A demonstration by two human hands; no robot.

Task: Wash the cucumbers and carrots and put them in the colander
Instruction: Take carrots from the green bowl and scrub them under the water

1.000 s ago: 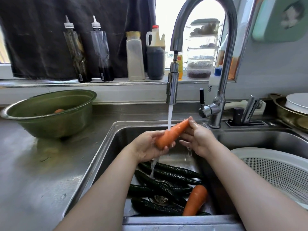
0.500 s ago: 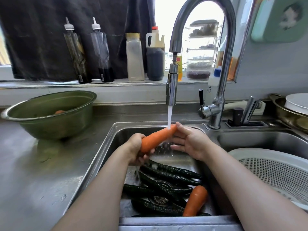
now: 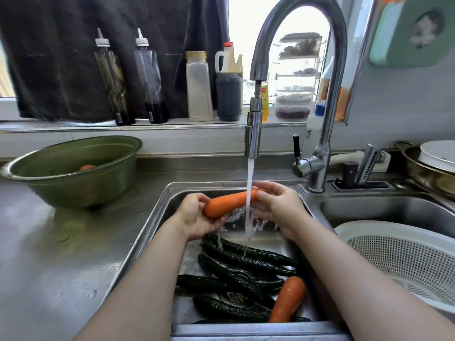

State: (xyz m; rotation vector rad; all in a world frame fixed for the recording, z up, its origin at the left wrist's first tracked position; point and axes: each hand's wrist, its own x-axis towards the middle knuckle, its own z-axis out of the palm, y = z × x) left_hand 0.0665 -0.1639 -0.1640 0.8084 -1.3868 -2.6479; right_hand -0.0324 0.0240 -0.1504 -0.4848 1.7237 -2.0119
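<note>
Orange carrot (image 3: 229,203), long and smooth, lies nearly level across both hands under the tap, above the left basin of the stainless steel sink (image 3: 157,212).

At far left a dull green metal bowl (image 3: 73,185) stands on the steel counter (image 3: 49,254). A small orange thing (image 3: 87,167) sits in its bottom, too little of it showing to name. Behind, on the window ledge, two clear squeeze bottles (image 3: 110,82), a beige jar (image 3: 198,89) and a dark jug (image 3: 229,94) stand in a row.

The left hand (image 3: 194,220) cups the carrot's rounded left end from below, fingers and thumb curled round it. A white stream of water (image 3: 250,173) drops from the curved chrome tap (image 3: 331,114), strikes the carrot close to its right end and splashes off underneath. The right hand (image 3: 280,207) grips that right end, its fingers closed over the top so the tip is hidden.

Below the hands, dark green bumpy cucumbers (image 3: 236,274) lie heaped on the basin floor over the drain. A second orange carrot (image 3: 288,299) rests among them at their right side, narrowing toward the near edge.

Further right, a white plastic colander (image 3: 406,262) with fine holes sits in the right basin. At the far right edge, a brass-coloured pan (image 3: 418,173) holds a white dish (image 3: 438,153).
</note>
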